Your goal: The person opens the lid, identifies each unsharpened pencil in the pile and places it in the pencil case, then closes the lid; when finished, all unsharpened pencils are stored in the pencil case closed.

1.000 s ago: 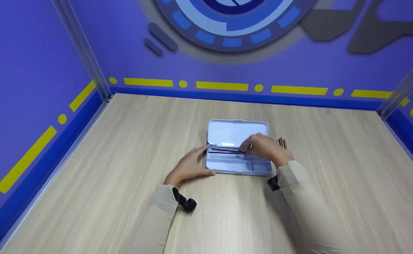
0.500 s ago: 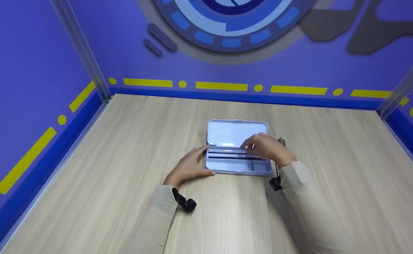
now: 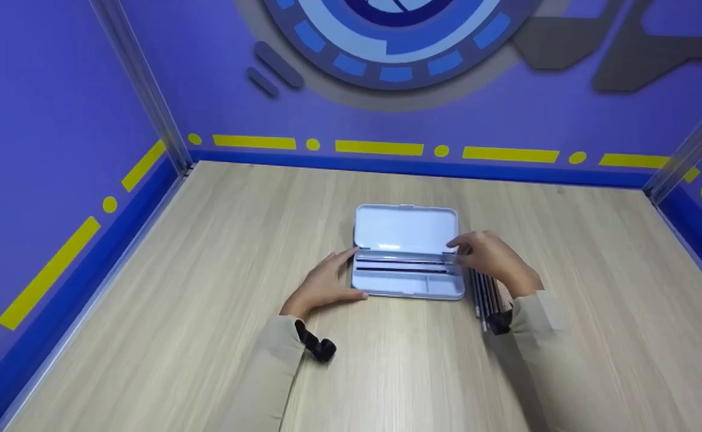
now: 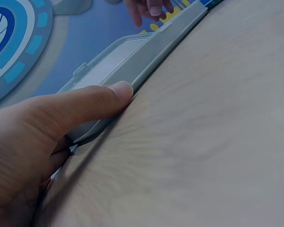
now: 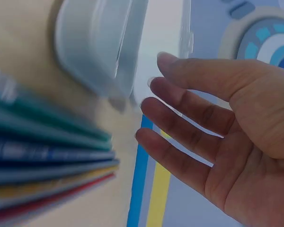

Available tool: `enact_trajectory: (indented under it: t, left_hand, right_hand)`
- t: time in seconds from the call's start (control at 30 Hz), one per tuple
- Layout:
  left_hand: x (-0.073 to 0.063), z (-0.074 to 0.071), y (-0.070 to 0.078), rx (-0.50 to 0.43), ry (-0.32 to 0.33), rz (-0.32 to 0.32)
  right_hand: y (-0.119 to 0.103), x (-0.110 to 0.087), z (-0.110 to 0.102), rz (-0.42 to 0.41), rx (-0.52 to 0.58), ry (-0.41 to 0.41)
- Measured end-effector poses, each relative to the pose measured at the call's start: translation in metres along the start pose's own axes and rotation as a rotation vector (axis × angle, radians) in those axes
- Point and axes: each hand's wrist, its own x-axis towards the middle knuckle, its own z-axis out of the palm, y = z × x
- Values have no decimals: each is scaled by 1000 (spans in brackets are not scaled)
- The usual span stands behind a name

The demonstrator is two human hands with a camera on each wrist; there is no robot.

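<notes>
An open pale pencil case (image 3: 390, 284) lies on the table, its lid (image 3: 407, 228) folded back. Two dark, thin pencils (image 3: 402, 270) lie lengthwise in its long compartments. My left hand (image 3: 322, 282) grips the case's left end, thumb on the front wall and fingers toward the hinge; the left wrist view shows the thumb pressed against that wall. At the right end of the case is my right hand (image 3: 495, 258), fingers spread and holding nothing in the right wrist view. Just below it lies a row of several pencils (image 3: 482, 306), coloured green, blue, yellow and red (image 5: 52, 161).
The wooden table (image 3: 237, 228) spreads around the case. Behind it stands a blue panel wall (image 3: 339, 114) with yellow dashes, and another panel (image 3: 45, 198) closes the left side. A small divided compartment (image 3: 444, 284) sits at the case's right front.
My right hand has let go of a dark pencil in the case and moved right, past the case's end, uncovering the pencils beside it. My left hand has stayed in place.
</notes>
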Motion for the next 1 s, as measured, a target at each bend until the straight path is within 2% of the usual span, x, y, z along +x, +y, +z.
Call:
enact_trajectory:
  t: [0.27, 0.57, 0.8, 1.0]
  left_hand:
    - [-1, -1, -1, -4, 1, 5]
    - [0, 0, 1, -7, 0, 12]
    - [0, 1, -1, -14, 0, -1]
    - [-1, 0, 0, -7, -4, -8]
  right_hand:
    - [29, -16, -4, 46, 76, 96]
    - [50, -31, -8, 105, 123, 89]
    - [57, -36, -9, 197, 123, -15]
    - [58, -39, -11, 214, 128, -57]
